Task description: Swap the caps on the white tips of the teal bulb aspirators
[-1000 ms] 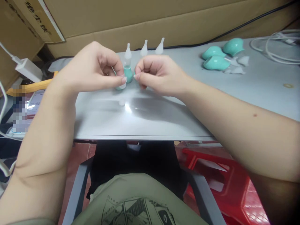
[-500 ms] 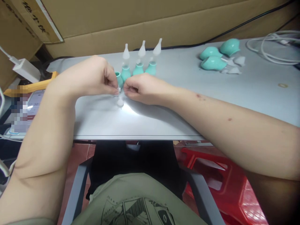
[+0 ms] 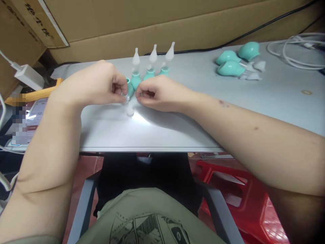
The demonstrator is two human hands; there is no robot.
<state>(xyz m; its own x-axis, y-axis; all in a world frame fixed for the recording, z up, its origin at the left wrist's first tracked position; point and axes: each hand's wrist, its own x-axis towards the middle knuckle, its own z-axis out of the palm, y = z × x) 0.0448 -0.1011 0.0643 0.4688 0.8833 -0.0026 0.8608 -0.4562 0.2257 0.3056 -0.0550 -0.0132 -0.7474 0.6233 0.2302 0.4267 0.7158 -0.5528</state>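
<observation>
My left hand (image 3: pixel 109 86) pinches a small clear plastic piece (image 3: pixel 127 99) between thumb and fingertips. Close by on the right, my right hand (image 3: pixel 158 93) has its thumb and index finger curled together; whatever lies between them, if anything, is too small to make out. Behind the fingertips stands a teal rubber bulb (image 3: pixel 130 88) with an open neck. Three assembled bulb nasal aspirators (image 3: pixel 136 79) stand upright in a row beyond, each with a clear middle and a white pointed nozzle. A small whitish tip (image 3: pixel 130 112) lies on the table just below my hands.
Several teal bulbs (image 3: pixel 231 68) with white nozzles lie at the back right of the grey table (image 3: pixel 254 98). A coiled white cable (image 3: pixel 286 56) and a tan ring (image 3: pixel 306 92) are farther right. At left are a phone (image 3: pixel 38 113) and a white charger (image 3: pixel 29 76).
My right hand has shifted slightly to the right, away from my left fingertips. The clear piece in my left hand has moved a little down and left.
</observation>
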